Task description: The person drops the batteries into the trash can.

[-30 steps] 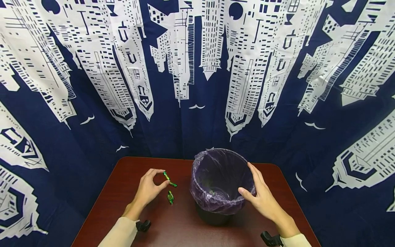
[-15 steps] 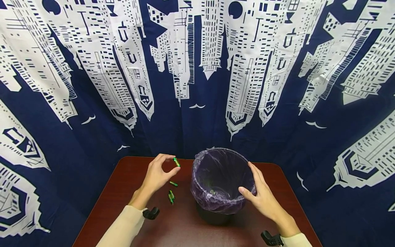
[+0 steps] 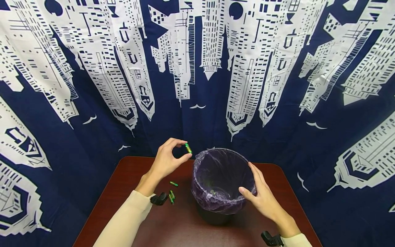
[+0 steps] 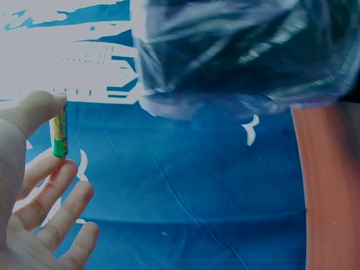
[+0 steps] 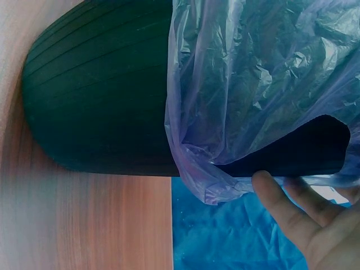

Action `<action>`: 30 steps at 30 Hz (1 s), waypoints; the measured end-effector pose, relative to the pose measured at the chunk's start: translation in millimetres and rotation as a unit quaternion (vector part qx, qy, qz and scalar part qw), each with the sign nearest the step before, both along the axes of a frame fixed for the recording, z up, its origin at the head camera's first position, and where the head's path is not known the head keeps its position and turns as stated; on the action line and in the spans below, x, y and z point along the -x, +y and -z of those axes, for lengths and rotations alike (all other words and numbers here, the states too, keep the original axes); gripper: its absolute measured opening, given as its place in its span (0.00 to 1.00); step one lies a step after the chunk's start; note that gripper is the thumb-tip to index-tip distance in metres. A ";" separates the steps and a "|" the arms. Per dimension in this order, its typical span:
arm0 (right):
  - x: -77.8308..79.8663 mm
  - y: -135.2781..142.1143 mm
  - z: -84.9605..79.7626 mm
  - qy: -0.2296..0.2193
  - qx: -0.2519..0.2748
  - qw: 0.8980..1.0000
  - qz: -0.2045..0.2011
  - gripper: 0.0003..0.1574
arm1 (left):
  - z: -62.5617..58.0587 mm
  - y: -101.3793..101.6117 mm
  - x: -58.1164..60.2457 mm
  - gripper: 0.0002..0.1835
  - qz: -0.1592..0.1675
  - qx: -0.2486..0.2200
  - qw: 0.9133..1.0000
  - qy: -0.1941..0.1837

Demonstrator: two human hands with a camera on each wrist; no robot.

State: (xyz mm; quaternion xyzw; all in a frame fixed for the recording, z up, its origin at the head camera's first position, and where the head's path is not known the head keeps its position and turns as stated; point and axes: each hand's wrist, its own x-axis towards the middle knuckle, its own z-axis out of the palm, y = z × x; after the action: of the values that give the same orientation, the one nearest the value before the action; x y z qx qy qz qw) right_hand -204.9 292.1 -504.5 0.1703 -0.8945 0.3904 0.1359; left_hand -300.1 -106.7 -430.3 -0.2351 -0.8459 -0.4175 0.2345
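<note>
A green and gold battery (image 3: 188, 148) is pinched upright between the thumb and fingertip of my left hand (image 3: 169, 159), raised just left of the bin's rim. In the left wrist view the battery (image 4: 60, 132) shows its green end, with the other fingers spread loosely. A dark bin (image 3: 214, 218) with a purple plastic liner (image 3: 210, 202) stands on the table. My right hand (image 3: 262, 197) rests at its right rim, fingers extended and thumb reaching over the opening. The right wrist view shows the fingers (image 5: 287, 216) against the liner's edge.
Three more batteries lie on the brown table (image 3: 148, 226) left of the bin: one single battery (image 3: 174, 184) and a close pair (image 3: 171, 197) nearer me. A navy curtain (image 3: 166, 130) with white buildings hangs behind the table's far edge.
My left hand has lifted the battery off the table, away from the others, and carried it up and right toward the bin. The right hand has stayed at the rim.
</note>
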 end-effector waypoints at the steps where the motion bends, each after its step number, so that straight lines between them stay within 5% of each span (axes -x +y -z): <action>1: 0.1 0.0 0.0 -0.001 0.000 1.000 0.000 0.68 | -3.5 2.5 0.4 0.27 0.004 0.001 1.000 0.000; 17: -0.7 -0.5 -1.5 -0.007 0.005 1.000 0.000 0.68 | -48.0 50.0 5.2 0.28 0.055 0.070 0.996 -0.022; 30: 0.5 -0.9 -1.0 -0.004 0.004 1.000 -0.005 0.67 | -65.6 89.0 9.5 0.28 0.075 0.109 0.990 -0.057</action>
State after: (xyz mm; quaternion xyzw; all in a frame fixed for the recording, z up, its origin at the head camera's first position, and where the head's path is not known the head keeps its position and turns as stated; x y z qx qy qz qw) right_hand -205.4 291.2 -503.4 0.1723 -0.8926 0.3955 0.1314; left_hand -309.6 -17.8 -364.8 -0.2980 -0.8781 -0.3522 0.1268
